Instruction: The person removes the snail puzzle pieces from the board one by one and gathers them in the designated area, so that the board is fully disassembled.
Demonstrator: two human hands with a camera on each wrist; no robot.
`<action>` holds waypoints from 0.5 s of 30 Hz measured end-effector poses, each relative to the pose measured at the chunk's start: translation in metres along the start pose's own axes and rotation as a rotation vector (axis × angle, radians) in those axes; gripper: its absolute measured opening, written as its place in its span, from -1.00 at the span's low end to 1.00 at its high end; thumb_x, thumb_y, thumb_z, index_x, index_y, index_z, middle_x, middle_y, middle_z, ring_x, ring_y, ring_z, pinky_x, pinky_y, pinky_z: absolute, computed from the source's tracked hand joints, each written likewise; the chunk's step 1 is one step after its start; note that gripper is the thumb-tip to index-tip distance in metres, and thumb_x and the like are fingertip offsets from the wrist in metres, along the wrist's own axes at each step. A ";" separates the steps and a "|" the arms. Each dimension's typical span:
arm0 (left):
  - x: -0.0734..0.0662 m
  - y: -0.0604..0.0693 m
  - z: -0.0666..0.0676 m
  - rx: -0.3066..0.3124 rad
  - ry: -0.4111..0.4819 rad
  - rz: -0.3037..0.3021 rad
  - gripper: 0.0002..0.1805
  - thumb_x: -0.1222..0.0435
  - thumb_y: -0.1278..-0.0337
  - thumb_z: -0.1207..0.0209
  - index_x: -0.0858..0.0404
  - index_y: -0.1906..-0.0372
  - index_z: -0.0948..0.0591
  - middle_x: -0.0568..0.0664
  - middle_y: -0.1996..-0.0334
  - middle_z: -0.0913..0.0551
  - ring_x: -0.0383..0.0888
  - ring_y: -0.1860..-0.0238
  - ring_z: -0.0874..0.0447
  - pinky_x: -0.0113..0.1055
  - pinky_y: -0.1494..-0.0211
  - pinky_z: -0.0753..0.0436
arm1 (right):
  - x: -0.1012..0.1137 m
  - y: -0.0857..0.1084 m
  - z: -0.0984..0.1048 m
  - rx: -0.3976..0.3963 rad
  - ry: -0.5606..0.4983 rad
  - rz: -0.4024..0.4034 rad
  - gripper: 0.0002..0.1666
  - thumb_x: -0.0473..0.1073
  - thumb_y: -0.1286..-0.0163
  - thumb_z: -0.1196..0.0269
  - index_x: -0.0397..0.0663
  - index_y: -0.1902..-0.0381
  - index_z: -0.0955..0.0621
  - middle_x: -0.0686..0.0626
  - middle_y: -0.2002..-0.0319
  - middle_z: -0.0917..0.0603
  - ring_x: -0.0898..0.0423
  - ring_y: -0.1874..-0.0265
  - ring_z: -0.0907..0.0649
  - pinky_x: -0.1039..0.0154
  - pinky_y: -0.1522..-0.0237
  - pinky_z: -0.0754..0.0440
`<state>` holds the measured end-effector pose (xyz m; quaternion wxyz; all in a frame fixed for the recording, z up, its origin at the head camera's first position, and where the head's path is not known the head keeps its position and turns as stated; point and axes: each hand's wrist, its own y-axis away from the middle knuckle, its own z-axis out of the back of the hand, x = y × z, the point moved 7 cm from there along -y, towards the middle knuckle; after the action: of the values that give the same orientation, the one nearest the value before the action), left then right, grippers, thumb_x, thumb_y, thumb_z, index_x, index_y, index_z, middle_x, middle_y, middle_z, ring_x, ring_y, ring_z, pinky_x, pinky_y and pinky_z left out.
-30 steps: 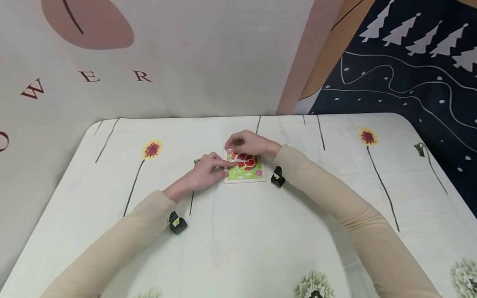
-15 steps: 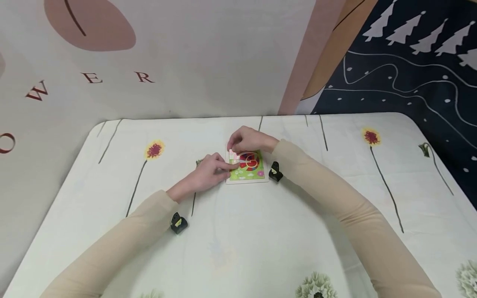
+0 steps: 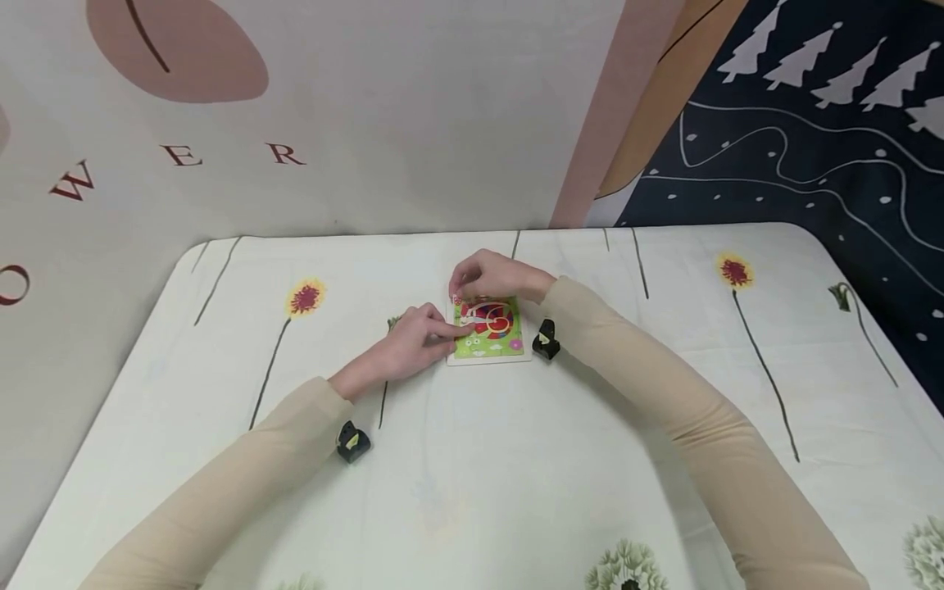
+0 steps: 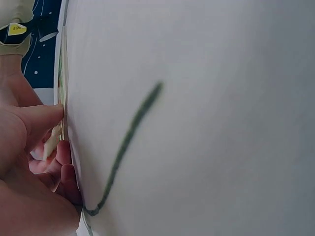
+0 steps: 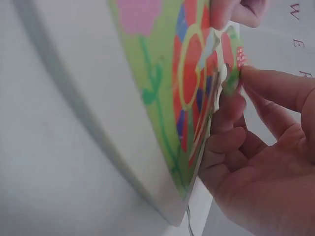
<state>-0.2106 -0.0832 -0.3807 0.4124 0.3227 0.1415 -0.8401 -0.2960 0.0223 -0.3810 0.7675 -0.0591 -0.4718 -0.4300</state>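
A square picture puzzle [image 3: 488, 348] with a red, yellow-ringed spiral on green lies flat near the table's far side. From its left, my left hand [image 3: 410, 340] rests on it with the forefinger extended over the picture. My right hand [image 3: 492, 277] is at the far left corner. In the right wrist view, the thumb and fingers of my right hand [image 5: 268, 142] pinch a small green and red piece [image 5: 232, 59], tilted up from the board [image 5: 167, 98]. The left wrist view has my left hand [image 4: 29, 142] at the board's edge, with a pale piece edge by the fingers.
A white cloth [image 3: 442, 459] printed with flowers covers the table. Behind its far edge hangs a pale backdrop [image 3: 413, 123] with letters, and a dark blue one [image 3: 796, 147] on the right. Black wrist cameras are on both sleeves.
The head view has shifted slightly. The pinched piece at the far left corner has changed its tilt, and the pale patch seen there half a second ago is gone. Both hands stay nearly in place.
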 end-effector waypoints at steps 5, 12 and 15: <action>-0.001 -0.001 0.001 0.007 0.001 0.010 -0.65 0.43 -0.19 -0.23 0.23 -0.09 -0.65 0.00 0.33 -0.45 -0.07 0.30 -0.29 -0.18 0.17 -0.22 | -0.001 0.003 0.002 -0.003 -0.047 -0.008 -0.85 -0.23 -0.38 -0.17 -0.07 0.16 -0.65 -0.06 0.06 -0.64 0.04 0.04 -0.54 0.10 -0.10 -0.37; 0.000 -0.002 0.001 0.020 0.023 -0.008 -0.64 0.43 -0.17 -0.23 0.25 -0.09 -0.64 -0.01 0.36 -0.45 -0.08 0.32 -0.27 -0.19 0.19 -0.21 | -0.004 0.007 0.003 -0.040 -0.056 -0.010 -0.83 -0.20 -0.40 -0.17 -0.09 0.12 -0.65 -0.04 0.06 -0.63 0.07 0.00 -0.51 0.09 -0.16 -0.31; 0.001 -0.003 0.002 0.031 0.043 -0.009 -0.64 0.43 -0.17 -0.24 0.24 -0.10 -0.64 -0.03 0.39 -0.45 -0.08 0.33 -0.24 -0.20 0.21 -0.19 | -0.004 0.011 0.005 -0.054 -0.079 0.013 -0.83 -0.22 -0.40 -0.16 -0.12 0.13 -0.64 -0.05 0.12 -0.64 0.06 0.07 -0.52 0.14 -0.09 -0.36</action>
<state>-0.2140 -0.0828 -0.3799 0.4006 0.3465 0.1388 -0.8368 -0.2923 0.0338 -0.3779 0.7491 -0.0998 -0.4897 -0.4349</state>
